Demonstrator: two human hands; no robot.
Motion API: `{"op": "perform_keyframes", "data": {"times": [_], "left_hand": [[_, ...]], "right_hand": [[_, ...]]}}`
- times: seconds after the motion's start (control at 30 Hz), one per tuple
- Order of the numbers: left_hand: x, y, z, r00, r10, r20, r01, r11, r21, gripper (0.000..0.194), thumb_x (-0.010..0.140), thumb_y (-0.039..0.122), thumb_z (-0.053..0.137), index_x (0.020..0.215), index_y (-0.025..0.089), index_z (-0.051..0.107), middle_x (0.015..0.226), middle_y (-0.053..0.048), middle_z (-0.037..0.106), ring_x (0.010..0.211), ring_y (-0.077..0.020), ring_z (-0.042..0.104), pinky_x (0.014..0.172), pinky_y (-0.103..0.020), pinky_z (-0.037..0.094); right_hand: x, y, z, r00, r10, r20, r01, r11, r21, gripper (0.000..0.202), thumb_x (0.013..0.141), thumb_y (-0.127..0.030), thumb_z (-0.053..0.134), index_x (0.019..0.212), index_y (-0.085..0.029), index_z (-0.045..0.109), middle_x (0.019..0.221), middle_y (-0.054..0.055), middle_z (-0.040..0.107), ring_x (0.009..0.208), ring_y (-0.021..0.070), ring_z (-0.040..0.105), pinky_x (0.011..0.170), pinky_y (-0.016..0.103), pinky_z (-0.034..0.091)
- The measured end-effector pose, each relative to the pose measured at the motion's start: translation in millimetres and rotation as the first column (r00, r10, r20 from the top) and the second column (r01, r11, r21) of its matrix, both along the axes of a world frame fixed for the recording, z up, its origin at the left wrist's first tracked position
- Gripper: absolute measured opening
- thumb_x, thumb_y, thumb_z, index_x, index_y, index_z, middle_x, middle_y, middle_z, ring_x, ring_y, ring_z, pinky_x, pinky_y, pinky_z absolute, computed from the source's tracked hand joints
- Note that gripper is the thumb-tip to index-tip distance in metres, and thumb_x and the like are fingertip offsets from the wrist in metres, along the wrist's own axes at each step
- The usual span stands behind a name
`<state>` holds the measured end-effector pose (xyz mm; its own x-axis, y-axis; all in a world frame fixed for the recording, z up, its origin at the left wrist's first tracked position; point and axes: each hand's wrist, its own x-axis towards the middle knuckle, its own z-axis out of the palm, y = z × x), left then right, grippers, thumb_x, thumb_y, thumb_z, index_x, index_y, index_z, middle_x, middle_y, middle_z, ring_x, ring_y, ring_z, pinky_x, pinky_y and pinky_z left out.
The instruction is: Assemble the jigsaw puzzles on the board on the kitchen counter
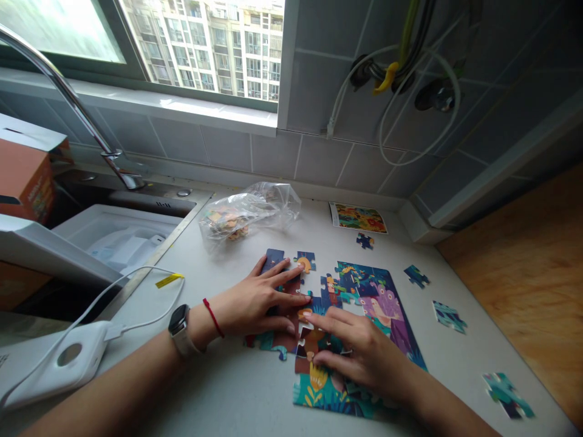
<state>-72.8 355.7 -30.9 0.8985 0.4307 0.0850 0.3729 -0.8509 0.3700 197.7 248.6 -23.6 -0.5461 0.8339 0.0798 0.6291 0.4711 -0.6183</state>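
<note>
A partly joined jigsaw puzzle [387, 303] in blue, purple and teal lies on the white counter. My left hand [262, 297] rests flat with fingers spread over its left section, covering many of those pieces. My right hand [357, 349] lies over the middle, its index fingertip and thumb on brown and orange puzzle pieces [310, 343]; the fingers are apart. Gaps show between the left and right sections. A puzzle piece with a yellow round shape [305, 261] sits at the top, by my left fingertips.
Loose puzzle pieces [416, 276] lie to the right. A clear bag of pieces [246, 215] and a picture card [359, 217] are behind. At left stand a sink with a faucet [91, 115], an orange box [27, 176] and a white device with a cable [59, 358].
</note>
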Motion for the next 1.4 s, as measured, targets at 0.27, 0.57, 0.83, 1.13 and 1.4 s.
{"op": "perform_keyframes", "data": {"times": [0.27,0.57,0.83,1.13,1.4], "left_hand": [[7.6,-5.5,-4.6,0.996,0.058,0.074,-0.063,0.996,0.063,0.033,0.106,0.043,0.06,0.137,0.04,0.07,0.168,-0.006,0.042,0.155,-0.0401,0.037,0.124,-0.069,0.028],[9.9,-2.0,-2.2,0.967,-0.075,0.243,0.055,0.995,0.085,0.018,0.101,0.032,0.069,0.112,0.034,0.083,0.142,-0.003,0.07,0.136,-0.0307,0.061,0.112,-0.052,0.053],[9.0,-2.5,5.5,0.973,-0.127,0.191,0.105,0.987,0.12,0.022,0.104,0.028,0.064,0.118,0.031,0.081,0.14,-0.003,0.071,0.134,-0.0305,0.061,0.11,-0.05,0.054],[7.9,-1.0,0.6,0.973,-0.086,0.215,0.07,0.995,0.077,0.027,0.104,0.028,0.064,0.129,0.029,0.076,0.137,-0.004,0.073,0.132,-0.0289,0.063,0.11,-0.051,0.055],[7.8,-1.4,2.2,0.976,-0.082,0.203,0.077,0.997,0.031,0.031,0.102,0.036,0.068,0.131,0.029,0.074,0.141,-0.004,0.071,0.136,-0.0315,0.057,0.11,-0.053,0.054]], "right_hand": [[-0.1,0.7,2.1,1.0,-0.022,0.004,0.022,1.0,-0.012,0.064,0.091,-0.028,0.08,0.151,-0.026,0.058,0.121,0.01,0.066,0.099,0.0225,0.071,0.089,0.036,0.061],[0.2,1.6,4.8,1.0,-0.019,0.017,0.019,1.0,-0.008,0.049,0.092,-0.031,0.08,0.139,-0.025,0.069,0.122,0.011,0.065,0.098,0.0228,0.072,0.09,0.038,0.061],[-3.2,2.4,15.1,1.0,-0.01,0.022,0.011,0.999,-0.034,0.019,0.094,-0.033,0.078,0.109,-0.022,0.08,0.12,0.01,0.065,0.095,0.0203,0.072,0.092,0.036,0.059],[-2.6,-0.1,13.7,0.997,-0.007,0.081,0.004,1.0,0.025,0.021,0.099,-0.036,0.071,0.113,-0.022,0.08,0.14,0.012,0.063,0.103,0.0233,0.074,0.096,0.039,0.062],[0.4,0.4,10.8,0.998,0.01,0.069,-0.012,1.0,0.026,0.017,0.101,-0.032,0.068,0.109,-0.025,0.081,0.152,0.009,0.06,0.117,0.0253,0.073,0.105,0.042,0.059]]}}
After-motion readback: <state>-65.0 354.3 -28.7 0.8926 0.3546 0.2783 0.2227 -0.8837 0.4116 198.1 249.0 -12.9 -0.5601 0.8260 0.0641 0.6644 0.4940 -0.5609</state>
